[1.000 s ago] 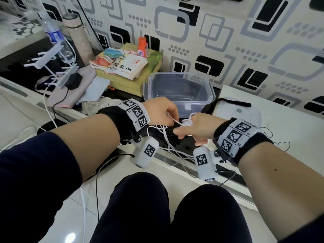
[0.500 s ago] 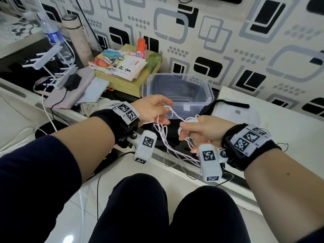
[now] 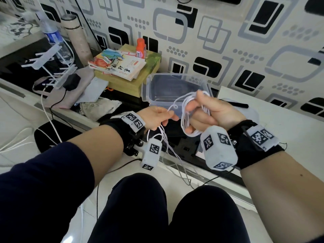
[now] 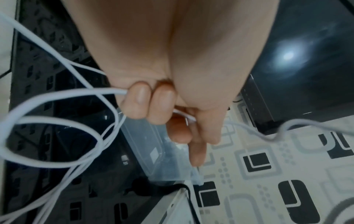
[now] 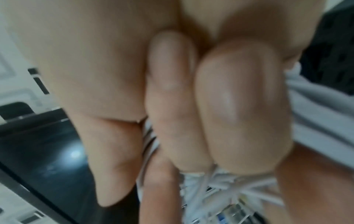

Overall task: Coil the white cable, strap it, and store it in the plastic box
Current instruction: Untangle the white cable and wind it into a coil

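The thin white cable [image 3: 184, 109] is partly wound in loops round the fingers of my right hand [image 3: 203, 111], which grips the coil in front of the clear plastic box [image 3: 175, 79]. In the blurred right wrist view my curled fingers [image 5: 237, 106] close over the bunched strands [image 5: 228, 186]. My left hand [image 3: 158, 116] pinches the loose run of cable [image 4: 80, 92] just left of the coil. Its slack hangs in loops [image 3: 166, 142] below both hands. A black strap [image 3: 235, 104] lies on the white surface behind my right hand.
The box stands open on a dark glass top against the patterned wall. To its left sit books [image 3: 119, 65] on a green box, an orange bottle [image 3: 141, 48], cloths [image 3: 98, 106], a thermos [image 3: 77, 35] and a water bottle [image 3: 52, 35]. My knees [image 3: 166, 207] fill the foreground.
My right hand has risen and turned palm up with more cable looped round its fingers. My left hand has drawn the loose strand out to the left.
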